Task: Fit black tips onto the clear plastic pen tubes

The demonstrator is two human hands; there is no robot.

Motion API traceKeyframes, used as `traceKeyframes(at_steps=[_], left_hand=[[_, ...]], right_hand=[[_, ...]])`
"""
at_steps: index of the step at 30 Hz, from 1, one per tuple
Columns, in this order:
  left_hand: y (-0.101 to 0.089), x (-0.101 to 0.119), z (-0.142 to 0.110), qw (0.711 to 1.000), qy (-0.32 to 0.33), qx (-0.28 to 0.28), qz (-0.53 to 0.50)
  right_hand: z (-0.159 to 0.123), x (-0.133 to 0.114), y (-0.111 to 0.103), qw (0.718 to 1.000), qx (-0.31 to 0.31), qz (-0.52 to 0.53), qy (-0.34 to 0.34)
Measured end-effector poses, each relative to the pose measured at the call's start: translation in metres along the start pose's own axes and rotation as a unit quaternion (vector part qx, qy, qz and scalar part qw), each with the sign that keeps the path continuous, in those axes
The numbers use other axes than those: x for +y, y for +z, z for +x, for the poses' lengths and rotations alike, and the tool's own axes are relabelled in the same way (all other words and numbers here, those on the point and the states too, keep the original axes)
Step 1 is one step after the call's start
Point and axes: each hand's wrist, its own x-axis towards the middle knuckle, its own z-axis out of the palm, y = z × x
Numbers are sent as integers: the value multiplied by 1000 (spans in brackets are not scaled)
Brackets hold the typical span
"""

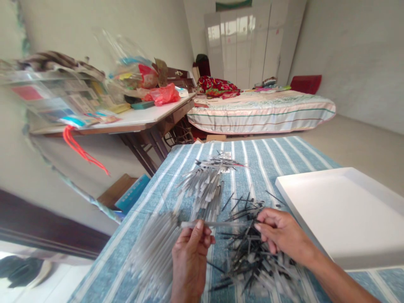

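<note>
My left hand (193,248) is closed, with a thin translucent plastic tube (225,224) between thumb and fingers. The tube lies sideways and reaches across to my right hand (277,231). There, the right thumb and fingers are pinched at its far end; a small dark bit shows, but I cannot make out what they grip. Under the right hand spreads a loose heap of black and grey thin pieces (249,256). Beside my left hand lies a blurred row of similar translucent tubes (154,252). Farther off is another bundle of grey tubes (206,189).
A blue-and-white striped cloth (257,158) covers the table. At right stands a shallow white tray (350,214). Beyond the bundles lies a small pile of thin dark and clear pieces (217,163). A cluttered side table (135,120) is at left, a bed (261,109) behind.
</note>
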Motion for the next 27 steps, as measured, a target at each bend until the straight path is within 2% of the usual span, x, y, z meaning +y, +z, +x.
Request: traceKeyframes(at_steps=[3,6,10,12,18,21,22,24,26,27], left_hand=[[-2,2,4,1000,17,21,-3],[0,0,2,1000,21,14,-1],[5,-5,-5,1000,-1,-17,20],[5,-3,-4,1000,7,-11,18],[-15,38,17,995,61,74,-33],[-23,50,21,994,65,84,-27],[-22,49,19,997,50,65,-6],[-16,41,9,998,3,-12,66],[-4,27,-5,979,-43,-114,166],[2,19,-13,960,-59,-162,220]], right_hand=[[0,-3,-8,997,22,-71,-6],[-4,-7,-4,992,27,-115,-36],[-10,-11,8,991,-50,-107,-58],[-12,-12,7,991,-79,-95,-59],[-8,-9,-24,990,-95,-96,-36],[-4,-9,-38,984,-86,-148,-44],[-3,-9,-41,979,-69,-182,-57],[-3,-11,-43,964,-15,-253,-80],[-5,-16,-40,956,15,-281,-85],[-7,-20,-35,959,7,-271,-83]])
